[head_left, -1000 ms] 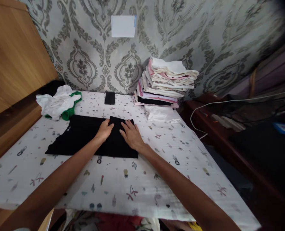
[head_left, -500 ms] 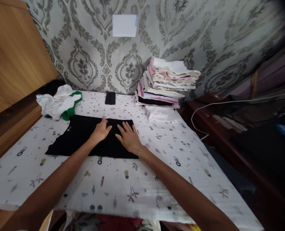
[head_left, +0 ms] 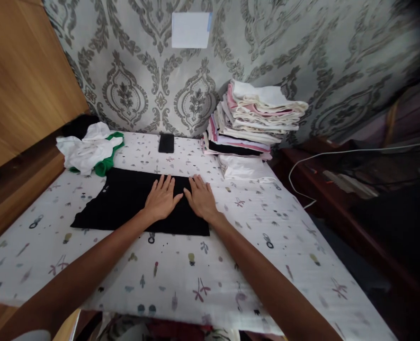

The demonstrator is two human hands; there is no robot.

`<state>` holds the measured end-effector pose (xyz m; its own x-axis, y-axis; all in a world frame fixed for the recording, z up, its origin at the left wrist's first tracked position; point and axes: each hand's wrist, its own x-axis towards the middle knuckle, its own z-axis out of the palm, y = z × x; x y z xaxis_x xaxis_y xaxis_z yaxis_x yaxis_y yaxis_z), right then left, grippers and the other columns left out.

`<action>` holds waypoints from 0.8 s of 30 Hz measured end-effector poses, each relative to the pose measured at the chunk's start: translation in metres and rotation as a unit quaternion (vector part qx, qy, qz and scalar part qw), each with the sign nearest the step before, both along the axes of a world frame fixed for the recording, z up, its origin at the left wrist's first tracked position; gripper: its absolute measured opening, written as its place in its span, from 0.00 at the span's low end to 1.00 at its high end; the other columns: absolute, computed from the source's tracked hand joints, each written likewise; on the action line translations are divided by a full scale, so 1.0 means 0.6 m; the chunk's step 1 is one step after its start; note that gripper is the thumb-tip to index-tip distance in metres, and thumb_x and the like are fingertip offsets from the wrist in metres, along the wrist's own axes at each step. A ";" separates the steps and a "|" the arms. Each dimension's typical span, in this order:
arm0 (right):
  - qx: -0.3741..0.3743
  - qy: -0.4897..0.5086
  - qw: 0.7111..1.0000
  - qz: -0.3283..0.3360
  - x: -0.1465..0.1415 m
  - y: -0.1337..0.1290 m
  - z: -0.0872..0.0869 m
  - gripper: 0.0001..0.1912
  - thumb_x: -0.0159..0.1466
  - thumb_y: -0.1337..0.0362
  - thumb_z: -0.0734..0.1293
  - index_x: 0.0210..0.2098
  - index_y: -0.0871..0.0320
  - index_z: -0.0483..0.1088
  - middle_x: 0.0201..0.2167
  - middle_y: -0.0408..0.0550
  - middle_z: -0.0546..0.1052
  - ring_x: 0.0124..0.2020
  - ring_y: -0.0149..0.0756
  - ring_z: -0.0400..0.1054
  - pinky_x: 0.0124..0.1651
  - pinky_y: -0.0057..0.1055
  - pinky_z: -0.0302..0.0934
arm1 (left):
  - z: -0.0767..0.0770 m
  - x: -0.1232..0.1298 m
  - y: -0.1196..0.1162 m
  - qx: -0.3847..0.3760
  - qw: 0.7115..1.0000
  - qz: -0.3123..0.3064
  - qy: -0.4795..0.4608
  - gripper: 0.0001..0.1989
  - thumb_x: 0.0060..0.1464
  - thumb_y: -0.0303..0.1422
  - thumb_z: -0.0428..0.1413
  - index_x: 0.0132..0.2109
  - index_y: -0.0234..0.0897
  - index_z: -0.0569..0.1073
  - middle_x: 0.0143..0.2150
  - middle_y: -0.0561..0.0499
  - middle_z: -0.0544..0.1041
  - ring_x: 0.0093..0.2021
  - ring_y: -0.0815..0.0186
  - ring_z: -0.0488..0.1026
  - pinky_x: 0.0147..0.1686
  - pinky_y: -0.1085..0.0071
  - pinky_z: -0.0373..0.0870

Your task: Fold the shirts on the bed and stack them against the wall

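Observation:
A black folded garment (head_left: 124,201) lies flat on the white patterned cloth (head_left: 181,279), with a small white mark near its upper left edge. My left hand (head_left: 162,199) rests palm down on the garment, right of its middle, fingers spread. Palm down at the garment's right end is my right hand (head_left: 201,198), its fingers extended toward the wall. The two thumbs are close but apart. Neither hand grips anything.
Behind to the right stands a tall stack of folded clothes (head_left: 255,118), with a white folded piece (head_left: 247,169) at its foot. A black phone-like object (head_left: 166,143) lies near the wall. White and green clothes (head_left: 89,149) are heaped at left. A cable (head_left: 291,175) hangs at right.
My left hand has opened from a bent-finger pose and now lies flat on the garment. My right hand has moved slightly to the garment's right edge. The view has shifted slightly.

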<state>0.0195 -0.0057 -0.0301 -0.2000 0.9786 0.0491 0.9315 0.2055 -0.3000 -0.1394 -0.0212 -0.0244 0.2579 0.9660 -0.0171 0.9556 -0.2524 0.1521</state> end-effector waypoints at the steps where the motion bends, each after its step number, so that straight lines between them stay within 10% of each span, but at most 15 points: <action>1: 0.003 0.006 1.000 -0.001 0.002 -0.002 -0.001 0.30 0.73 0.58 0.54 0.69 0.66 0.55 0.72 0.60 0.52 0.74 0.46 0.41 0.72 0.49 0.39 | 0.002 -0.001 0.000 0.002 1.000 0.000 0.000 0.36 0.69 0.48 0.39 0.72 0.25 0.53 0.75 0.39 0.47 0.75 0.49 0.41 0.71 0.52 0.43; 8: 0.059 0.023 0.993 -0.095 0.030 -0.050 0.008 0.27 0.70 0.56 0.58 0.61 0.67 0.64 0.57 0.66 0.70 0.59 0.54 0.62 0.59 0.48 0.56 | 0.006 -0.007 -0.003 0.008 1.000 -0.003 -0.028 0.33 0.69 0.45 0.39 0.72 0.26 0.55 0.75 0.38 0.48 0.75 0.51 0.42 0.71 0.53 0.45; 15: -0.082 0.172 0.970 -0.150 0.033 -0.036 0.047 0.09 0.62 0.59 0.68 0.31 0.58 0.70 0.30 0.50 0.75 0.38 0.44 0.70 0.42 0.37 0.62 | 0.007 -0.010 -0.006 0.019 0.999 -0.003 -0.032 0.32 0.69 0.43 0.42 0.71 0.23 0.56 0.74 0.36 0.50 0.75 0.50 0.44 0.71 0.53 0.46; 20: -0.252 0.590 0.741 -0.201 0.009 -0.033 0.058 0.05 0.58 0.68 0.69 0.36 0.59 0.72 0.23 0.45 0.76 0.27 0.38 0.72 0.34 0.33 0.68 | 0.007 -0.008 -0.007 0.021 0.999 0.002 -0.036 0.32 0.69 0.42 0.42 0.71 0.23 0.56 0.74 0.36 0.50 0.75 0.50 0.44 0.71 0.53 0.46; 24: -0.274 0.626 0.701 -0.205 0.013 -0.040 0.055 0.05 0.60 0.71 0.66 0.36 0.60 0.72 0.19 0.43 0.74 0.21 0.34 0.69 0.27 0.29 0.66 | 0.013 0.002 -0.012 0.013 0.999 0.014 -0.041 0.32 0.70 0.43 0.41 0.71 0.23 0.55 0.75 0.36 0.49 0.75 0.50 0.44 0.71 0.53 0.46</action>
